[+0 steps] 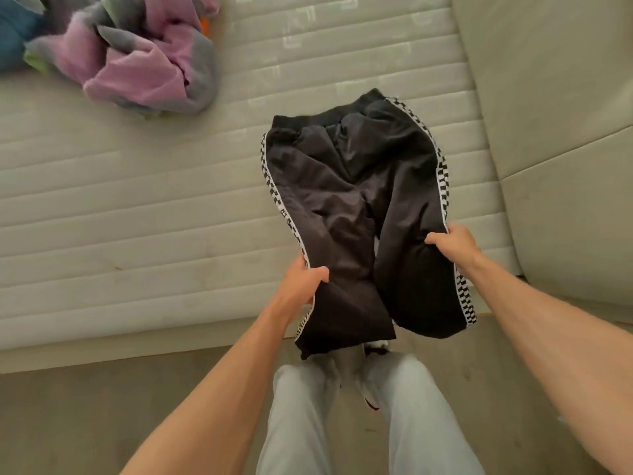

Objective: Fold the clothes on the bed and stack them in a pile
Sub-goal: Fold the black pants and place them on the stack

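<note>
Black track pants [356, 207] with checkered black-and-white side stripes lie on the quilted bed [137, 207], waistband away from me and both legs hanging over the near edge. My left hand [303, 281] grips the left leg at its striped seam, thumb on top. My right hand [452, 245] grips the right leg at its striped seam. A crumpled heap of pink, grey and green clothes [137, 53] sits at the far left of the bed, with a blue garment [15, 32] beside it at the frame's edge.
A pale wall or headboard panel [555, 97] borders the bed on the right. My legs in light trousers [342, 413] stand on the floor [102, 416] just below the bed's near edge. Shoes show under the hanging pant legs.
</note>
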